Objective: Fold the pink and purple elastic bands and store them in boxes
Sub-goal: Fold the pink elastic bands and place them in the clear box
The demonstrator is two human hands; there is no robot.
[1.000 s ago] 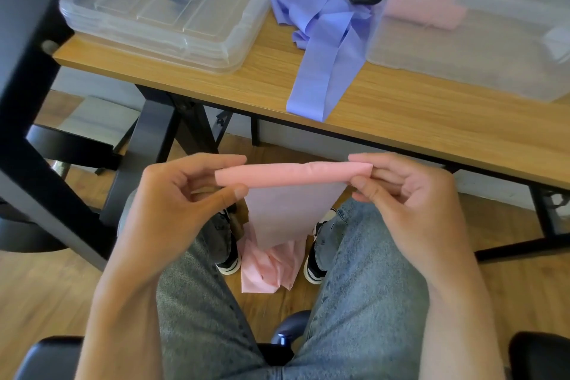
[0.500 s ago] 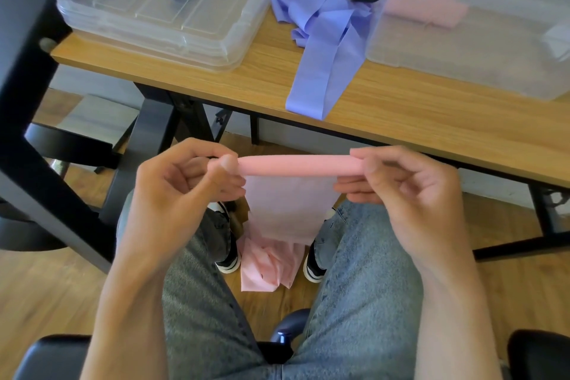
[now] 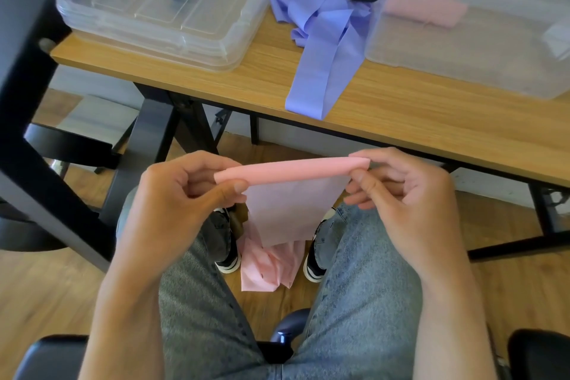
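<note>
Both hands, left hand [image 3: 172,203] and right hand [image 3: 410,194], pinch the pink band [image 3: 290,171] with curled fingers, keeping its roll tight; the loose end drops to the floor. Farther off, the purple band [image 3: 320,49] waits on the surface [image 3: 431,120] beside the open box [image 3: 462,65].

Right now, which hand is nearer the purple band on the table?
Right. The right hand sits almost under the purple band's hanging end; the left hand is farther left.
</note>
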